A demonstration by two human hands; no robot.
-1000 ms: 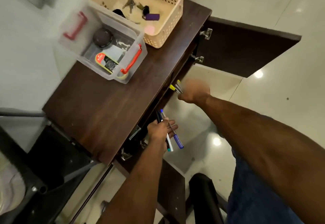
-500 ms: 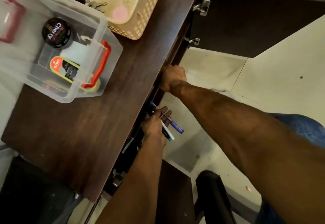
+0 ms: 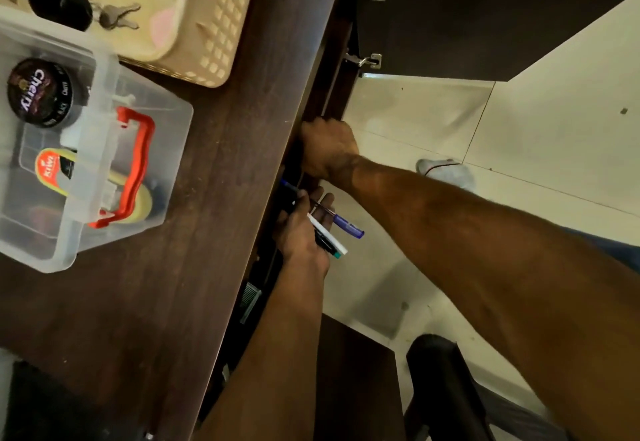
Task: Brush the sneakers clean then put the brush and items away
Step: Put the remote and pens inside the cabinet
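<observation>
My left hand (image 3: 301, 236) grips several pens (image 3: 346, 227) at the open drawer's edge: a blue one, a white one and a black one. My right hand (image 3: 327, 150) reaches under the edge of the dark wooden tabletop (image 3: 173, 302) into the drawer, its fingers hidden. On the top stands a clear plastic box (image 3: 173, 122) with red handles. It holds a black Cherry polish tin (image 3: 40, 92) and a Kiwi shoe-shine sponge (image 3: 52, 167). A white sneaker (image 3: 446, 172) lies on the floor beyond my right forearm. No brush is identifiable.
A beige perforated basket (image 3: 214, 25) with keys (image 3: 114, 16) sits behind the box. A dark cabinet door (image 3: 485, 8) hangs open at top right, another (image 3: 353, 371) below my left arm. A black chair part (image 3: 443, 371) stands on the pale tiled floor.
My right hand, which held yellow-tipped pens in front of the drawer, has moved in under the tabletop edge. My left hand keeps the same pens. The view has dropped closer.
</observation>
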